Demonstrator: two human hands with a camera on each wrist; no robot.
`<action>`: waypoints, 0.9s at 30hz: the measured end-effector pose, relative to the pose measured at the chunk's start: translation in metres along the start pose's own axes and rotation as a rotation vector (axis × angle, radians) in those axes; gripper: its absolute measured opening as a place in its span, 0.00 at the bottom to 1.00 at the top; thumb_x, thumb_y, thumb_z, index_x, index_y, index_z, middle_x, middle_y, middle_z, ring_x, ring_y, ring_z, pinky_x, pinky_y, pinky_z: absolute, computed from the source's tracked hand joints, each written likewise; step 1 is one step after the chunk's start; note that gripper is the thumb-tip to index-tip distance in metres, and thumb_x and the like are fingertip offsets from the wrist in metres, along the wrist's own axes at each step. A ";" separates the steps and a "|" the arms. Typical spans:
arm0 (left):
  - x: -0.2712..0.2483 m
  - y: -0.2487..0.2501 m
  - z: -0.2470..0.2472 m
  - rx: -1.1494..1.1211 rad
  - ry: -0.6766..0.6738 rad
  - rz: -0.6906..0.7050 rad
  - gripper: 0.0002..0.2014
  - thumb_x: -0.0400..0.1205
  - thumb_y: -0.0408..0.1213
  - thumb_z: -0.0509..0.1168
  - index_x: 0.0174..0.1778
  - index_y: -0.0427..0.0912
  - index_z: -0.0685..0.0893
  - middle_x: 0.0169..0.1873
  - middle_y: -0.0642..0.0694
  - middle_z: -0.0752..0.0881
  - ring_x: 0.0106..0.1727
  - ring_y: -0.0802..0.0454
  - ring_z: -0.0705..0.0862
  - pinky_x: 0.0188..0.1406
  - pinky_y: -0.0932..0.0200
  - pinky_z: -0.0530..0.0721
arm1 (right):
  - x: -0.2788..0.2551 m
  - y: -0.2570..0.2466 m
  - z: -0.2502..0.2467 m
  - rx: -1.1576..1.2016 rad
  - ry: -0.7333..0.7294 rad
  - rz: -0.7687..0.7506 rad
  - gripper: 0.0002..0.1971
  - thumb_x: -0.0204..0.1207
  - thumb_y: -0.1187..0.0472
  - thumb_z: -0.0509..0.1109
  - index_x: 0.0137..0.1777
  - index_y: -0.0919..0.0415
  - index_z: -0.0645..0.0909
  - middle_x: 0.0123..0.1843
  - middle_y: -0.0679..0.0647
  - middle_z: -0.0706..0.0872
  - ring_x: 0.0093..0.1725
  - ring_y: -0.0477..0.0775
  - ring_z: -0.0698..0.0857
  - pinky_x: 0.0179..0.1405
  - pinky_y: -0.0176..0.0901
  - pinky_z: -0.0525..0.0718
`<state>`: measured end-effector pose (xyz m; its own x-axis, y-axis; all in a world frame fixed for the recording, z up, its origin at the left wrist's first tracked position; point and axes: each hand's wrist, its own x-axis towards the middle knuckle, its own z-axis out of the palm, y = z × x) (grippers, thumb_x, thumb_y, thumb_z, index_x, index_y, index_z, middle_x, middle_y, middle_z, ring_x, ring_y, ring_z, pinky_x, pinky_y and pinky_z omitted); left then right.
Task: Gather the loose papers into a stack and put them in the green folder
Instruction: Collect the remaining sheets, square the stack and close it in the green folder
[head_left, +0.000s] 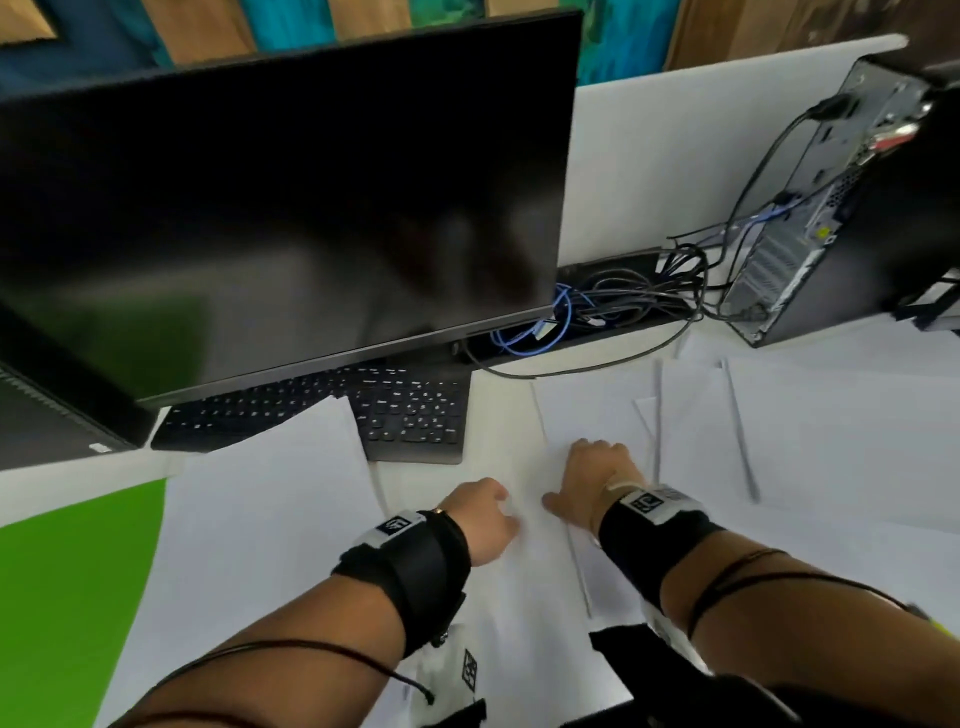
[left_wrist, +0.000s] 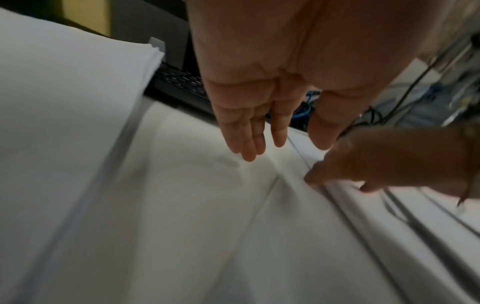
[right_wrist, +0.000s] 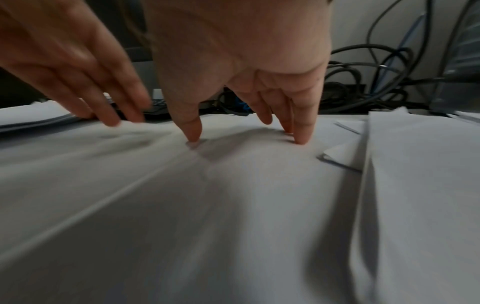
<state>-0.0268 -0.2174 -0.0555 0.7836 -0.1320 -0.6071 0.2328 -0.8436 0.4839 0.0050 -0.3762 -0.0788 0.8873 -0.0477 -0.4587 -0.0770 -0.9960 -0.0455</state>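
Observation:
Several loose white sheets lie over the desk. A thicker stack of papers (head_left: 270, 504) sits left of centre, half over the green folder (head_left: 67, 587) at the left front edge. My left hand (head_left: 485, 512) hovers low with straight fingers (left_wrist: 248, 152) brushing the middle sheet (head_left: 524, 582). Just to its right, my right hand (head_left: 592, 475) presses thumb and fingertips (right_wrist: 301, 137) down on the same sheet (right_wrist: 233, 195), which wrinkles between the two hands. More overlapping sheets (head_left: 831, 447) spread to the right. Neither hand holds anything.
A black keyboard (head_left: 410, 415) lies under a dark monitor (head_left: 285, 218), partly beneath the left stack. A tangle of cables (head_left: 597, 306) fills the back centre. A computer tower (head_left: 841, 208) stands at the back right.

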 end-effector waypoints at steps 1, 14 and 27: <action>0.006 0.009 0.007 0.045 -0.003 -0.026 0.26 0.82 0.45 0.61 0.75 0.42 0.68 0.73 0.43 0.73 0.71 0.45 0.75 0.69 0.58 0.74 | 0.000 0.001 -0.003 -0.003 -0.007 -0.024 0.35 0.72 0.41 0.66 0.69 0.67 0.68 0.66 0.62 0.78 0.66 0.64 0.77 0.63 0.48 0.76; 0.029 0.052 0.041 0.103 0.070 -0.254 0.20 0.78 0.47 0.64 0.63 0.40 0.79 0.59 0.45 0.81 0.59 0.44 0.81 0.60 0.57 0.79 | 0.004 0.017 0.007 -0.017 -0.074 -0.236 0.38 0.74 0.49 0.67 0.77 0.66 0.56 0.68 0.70 0.74 0.67 0.67 0.75 0.61 0.52 0.81; 0.020 0.029 0.054 -0.174 0.158 -0.148 0.09 0.77 0.41 0.68 0.48 0.41 0.79 0.41 0.48 0.81 0.44 0.50 0.80 0.45 0.60 0.77 | 0.000 0.012 -0.004 -0.074 -0.138 -0.301 0.41 0.74 0.63 0.67 0.81 0.52 0.47 0.73 0.73 0.63 0.69 0.74 0.72 0.66 0.58 0.76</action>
<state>-0.0353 -0.2729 -0.0875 0.8108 0.0804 -0.5797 0.4361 -0.7436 0.5069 0.0060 -0.3881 -0.0754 0.7950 0.2552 -0.5503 0.2170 -0.9668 -0.1350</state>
